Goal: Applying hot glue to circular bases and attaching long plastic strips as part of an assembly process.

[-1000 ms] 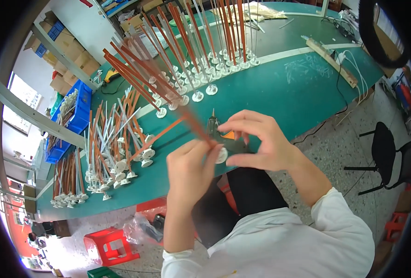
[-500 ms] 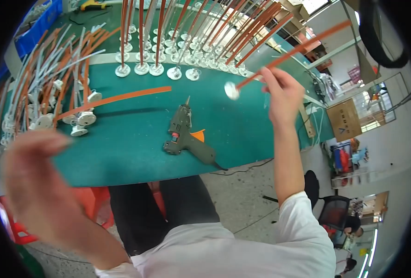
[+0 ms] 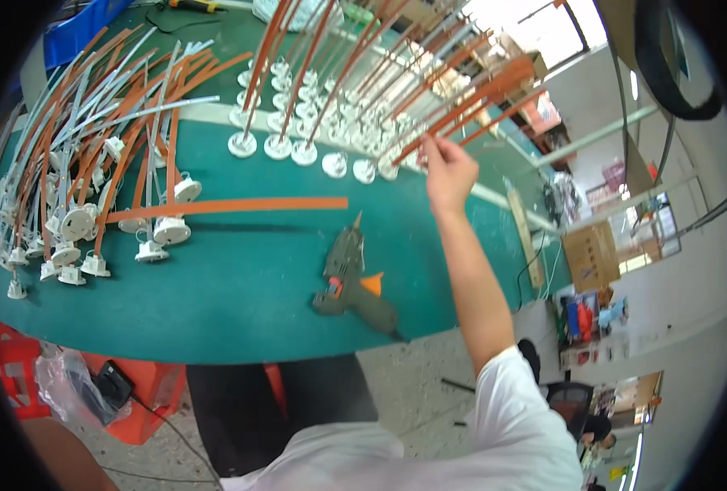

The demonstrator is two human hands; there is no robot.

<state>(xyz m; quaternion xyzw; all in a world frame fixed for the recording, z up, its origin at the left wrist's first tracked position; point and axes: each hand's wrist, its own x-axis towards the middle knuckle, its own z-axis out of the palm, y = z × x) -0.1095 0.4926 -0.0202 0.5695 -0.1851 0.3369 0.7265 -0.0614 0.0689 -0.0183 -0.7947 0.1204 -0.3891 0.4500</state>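
Note:
My right hand (image 3: 449, 174) is pinched on an orange strip (image 3: 407, 152) with a round white base. It is at the right end of the front row of standing strips, its lower end by the white discs. Rows of round white bases (image 3: 278, 147) stand on the green table, most carrying upright orange or clear strips. A dark grey hot glue gun (image 3: 347, 274) with an orange trigger lies on its side nearer me. Only my left forearm shows at the lower left corner; the hand is out of view.
A heap of orange and pale strips with white bases (image 3: 77, 222) lies at the left, one orange strip (image 3: 257, 206) sticking out toward the glue gun. A blue bin (image 3: 77, 37) stands far left. Red stools (image 3: 146, 401) are below the table edge, and a cardboard box (image 3: 590, 254) is right.
My right hand has carried the orange strip with its base forward and left to the standing rows. The left hand has dropped back out of view. The whole view has shifted slightly.

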